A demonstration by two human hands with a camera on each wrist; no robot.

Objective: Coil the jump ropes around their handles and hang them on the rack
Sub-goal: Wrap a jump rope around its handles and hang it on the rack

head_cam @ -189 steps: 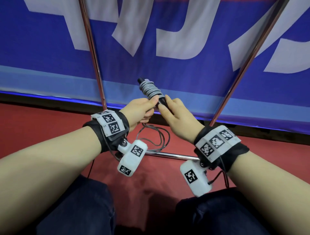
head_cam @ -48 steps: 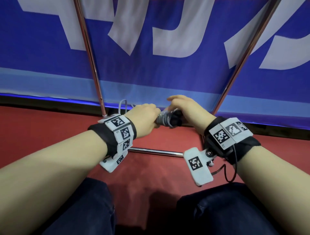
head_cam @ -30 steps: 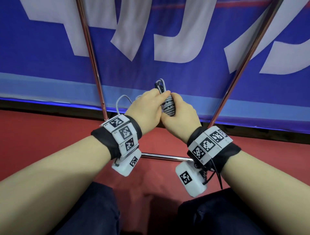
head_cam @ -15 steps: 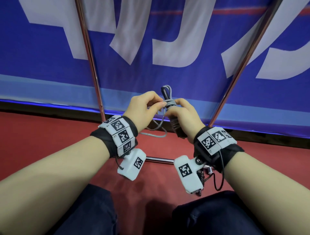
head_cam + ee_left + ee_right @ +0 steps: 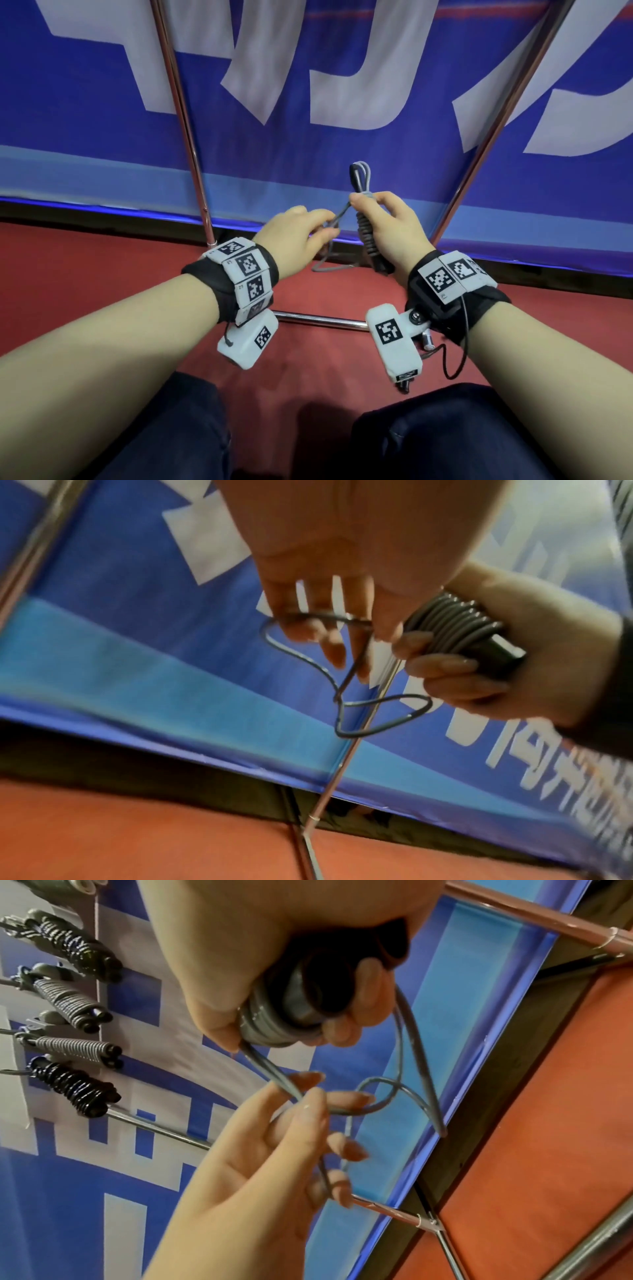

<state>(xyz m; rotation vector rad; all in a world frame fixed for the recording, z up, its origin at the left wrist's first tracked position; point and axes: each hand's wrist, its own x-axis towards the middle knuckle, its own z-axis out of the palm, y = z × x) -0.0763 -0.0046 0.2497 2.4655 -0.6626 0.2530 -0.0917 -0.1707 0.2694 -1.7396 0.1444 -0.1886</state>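
— Rope first: what does it look like?

— Grey jump rope, thin and plastic-looking, wound in tight turns round a pair of black handles held together. A small doubled loop of it sticks up past the top of the bundle, and the black handle ends poke out below the fist.

— Where is it?

— In the air in front of the person, above the red floor, gripped in the right hand, whose fingers curl right round the coiled part.

— And the loose part?

— A slack tail leaves the coil and hangs in a couple of open loops between the two hands. The left hand pinches a doubled strand of it between thumb and forefinger; its other fingers are loosely spread, with the cord running past them.

— What's around them?

— Chrome rack poles rise on either side in front of a blue banner with large white characters. The right wrist view shows four other coiled ropes hanging in a row on the rack: two grey, one black, one black and white.
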